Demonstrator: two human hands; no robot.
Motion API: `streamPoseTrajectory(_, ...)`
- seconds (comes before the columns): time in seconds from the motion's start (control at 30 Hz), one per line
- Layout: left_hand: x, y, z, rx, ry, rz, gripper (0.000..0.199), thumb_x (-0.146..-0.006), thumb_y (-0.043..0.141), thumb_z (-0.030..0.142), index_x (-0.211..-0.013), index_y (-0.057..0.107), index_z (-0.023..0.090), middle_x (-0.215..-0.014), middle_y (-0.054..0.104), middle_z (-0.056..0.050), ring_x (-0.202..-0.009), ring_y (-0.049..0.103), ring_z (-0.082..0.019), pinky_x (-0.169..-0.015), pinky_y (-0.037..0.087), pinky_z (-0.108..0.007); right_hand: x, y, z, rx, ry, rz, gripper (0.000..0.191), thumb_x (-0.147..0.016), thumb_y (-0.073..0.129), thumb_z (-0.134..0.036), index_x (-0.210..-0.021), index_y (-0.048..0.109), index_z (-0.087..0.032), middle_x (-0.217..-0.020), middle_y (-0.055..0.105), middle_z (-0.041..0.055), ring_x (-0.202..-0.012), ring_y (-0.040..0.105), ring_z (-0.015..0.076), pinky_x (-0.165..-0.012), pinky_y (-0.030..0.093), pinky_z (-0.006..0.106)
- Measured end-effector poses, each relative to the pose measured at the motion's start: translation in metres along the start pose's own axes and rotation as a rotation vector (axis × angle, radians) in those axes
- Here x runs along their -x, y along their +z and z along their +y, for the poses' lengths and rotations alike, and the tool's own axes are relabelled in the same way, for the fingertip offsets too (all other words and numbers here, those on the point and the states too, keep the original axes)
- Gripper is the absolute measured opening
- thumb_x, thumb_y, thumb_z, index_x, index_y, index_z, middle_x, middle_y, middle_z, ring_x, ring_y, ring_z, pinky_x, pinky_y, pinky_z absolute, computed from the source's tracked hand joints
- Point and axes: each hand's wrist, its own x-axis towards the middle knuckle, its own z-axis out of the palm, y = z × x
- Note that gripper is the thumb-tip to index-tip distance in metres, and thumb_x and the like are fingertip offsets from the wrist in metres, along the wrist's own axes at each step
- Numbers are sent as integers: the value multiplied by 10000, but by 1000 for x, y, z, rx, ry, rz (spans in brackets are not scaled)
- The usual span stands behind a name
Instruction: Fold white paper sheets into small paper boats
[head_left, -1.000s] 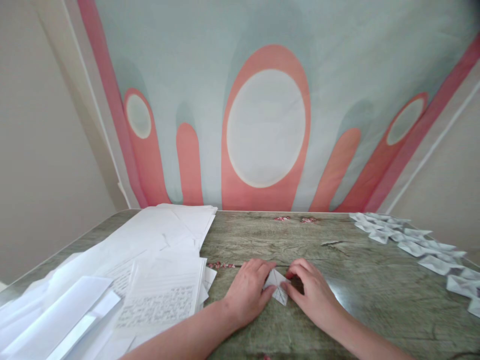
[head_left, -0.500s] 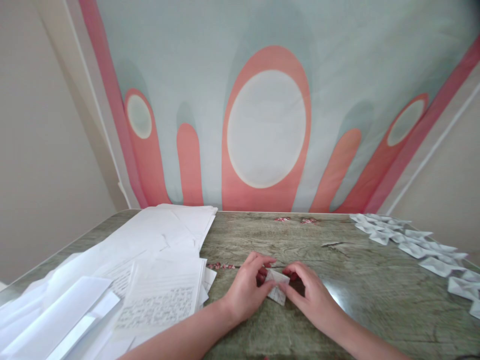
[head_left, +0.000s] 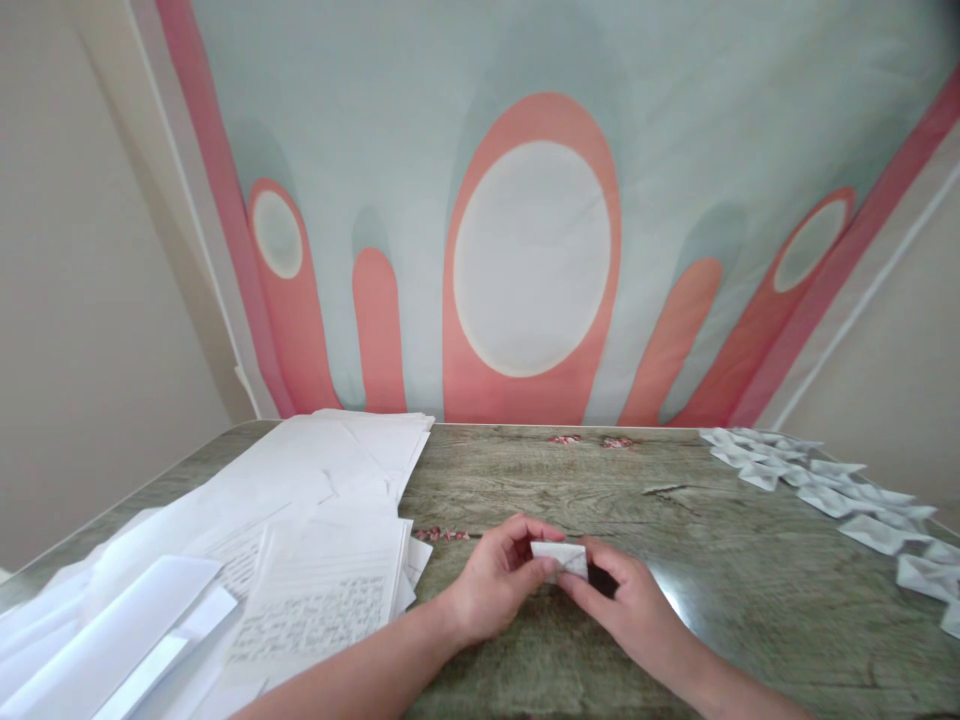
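A small folded piece of white paper is held between both hands above the wooden table, its faint creases or pencil-like lines showing. My left hand grips its left side, thumb in front and fingers behind. On the opposite side, my right hand pinches the paper with thumb and index finger. The fingertips behind the paper are partly hidden. To the left of my left hand lies a stack of handwritten sheets.
Large white sheets and folded paper strips cover the table's left side. Several folded paper pieces run in rows along the right edge. Behind the wood-patterned table hangs a pale backdrop with red shapes.
The folded paper has turned from a tilted, larger square facing up to a narrower, level rectangle. Both hands have shifted slightly, still holding it.
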Motion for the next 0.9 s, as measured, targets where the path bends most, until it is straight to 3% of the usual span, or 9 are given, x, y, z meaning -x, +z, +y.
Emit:
streamPoseTrajectory(0.17,0,-3,3,-359,90,47,70,-774,618,209,-780,605,141,-778,530,-19,-776,498,-149,-741,382,-268,0,-3,1,5,-104,72,145,-844,520,-298,-751,552,-192,-726,542,-9,-697,524,144,-649,402,239)
streamPoseTrajectory(0.27,1,-2,5,-527,121,62,13,-777,592,148,-777,603,154,-782,536,-16,-793,503,-153,-758,380,-271,0,-4,2,36,-206,124,91,-852,518,-263,-802,558,-197,-791,574,15,-756,541,155,-693,414,258)
streamPoseTrajectory(0.43,5,1,9,-761,221,126,253,-690,664,100,-913,588,190,-913,543,-27,-914,490,-182,-828,370,-293,-2,-10,4,348,-452,190,87,-828,506,-134,-797,557,-197,-778,593,27,-751,532,171,-712,393,319)
streamPoseTrajectory(0.63,8,-3,12,-1079,251,47,176,-734,626,124,-879,596,219,-904,577,-19,-897,496,-190,-802,340,-309,-3,-18,2,688,-563,26,131,-809,489,-102,-819,575,-201,-817,611,40,-800,531,197,-783,363,377)
streamPoseTrajectory(0.9,7,-4,11,-1253,168,-77,146,-736,554,81,-789,599,209,-815,590,-3,-821,518,-169,-749,332,-285,-1,-9,6,718,-477,-89,139,-776,515,-64,-755,563,-193,-772,573,32,-766,493,196,-728,366,352)
